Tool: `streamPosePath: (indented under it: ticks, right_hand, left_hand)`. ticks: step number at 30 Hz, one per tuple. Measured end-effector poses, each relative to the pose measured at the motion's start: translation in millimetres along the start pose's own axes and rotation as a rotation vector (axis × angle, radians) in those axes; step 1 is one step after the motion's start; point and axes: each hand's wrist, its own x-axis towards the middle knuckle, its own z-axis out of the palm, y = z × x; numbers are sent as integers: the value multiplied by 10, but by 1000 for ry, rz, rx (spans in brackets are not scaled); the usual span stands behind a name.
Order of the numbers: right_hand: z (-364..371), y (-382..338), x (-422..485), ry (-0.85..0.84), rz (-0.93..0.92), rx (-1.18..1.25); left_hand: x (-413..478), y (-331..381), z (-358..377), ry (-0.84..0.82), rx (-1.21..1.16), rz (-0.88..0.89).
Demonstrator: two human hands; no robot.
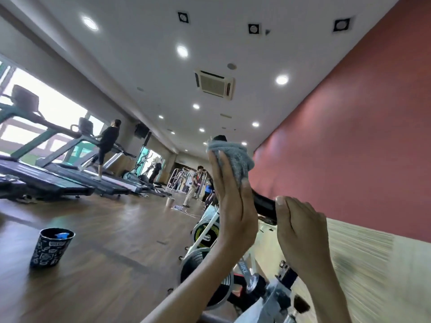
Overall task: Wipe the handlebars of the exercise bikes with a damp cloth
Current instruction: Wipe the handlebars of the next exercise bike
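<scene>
Here: patterned dark cup (52, 247) on wood floor (112, 229), well left of handlebar (264, 205). Left hand (235, 206) holds grey cloth (232, 157) pressed round upper end of handlebar, fingers flat, black tip poking above cloth. Right hand (300, 231) closed on handlebar just below/right of cloth. Bike frame (268, 297) w/ flywheel beneath handlebar; red wall (349, 136) right of it.

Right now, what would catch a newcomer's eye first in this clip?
The left hand, centre frame, presses a grey cloth around a black handlebar, and the right hand grips the bar beside it. A patterned dark bucket stands on the wood floor at lower left. Treadmills line the bright windows at left.
</scene>
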Motion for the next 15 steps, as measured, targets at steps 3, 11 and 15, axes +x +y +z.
streamPosePath:
  ticks: [3, 11, 15]
  right_hand:
    - [-28, 16, 17, -86, 23, 44]
    - [-66, 2, 26, -124, 71, 92]
    - [-71, -38, 73, -152, 89, 86]
  left_hand:
    - [306, 14, -47, 71, -90, -139]
    - [240, -120, -42, 57, -273, -210]
    - [105, 34, 2, 72, -168, -48]
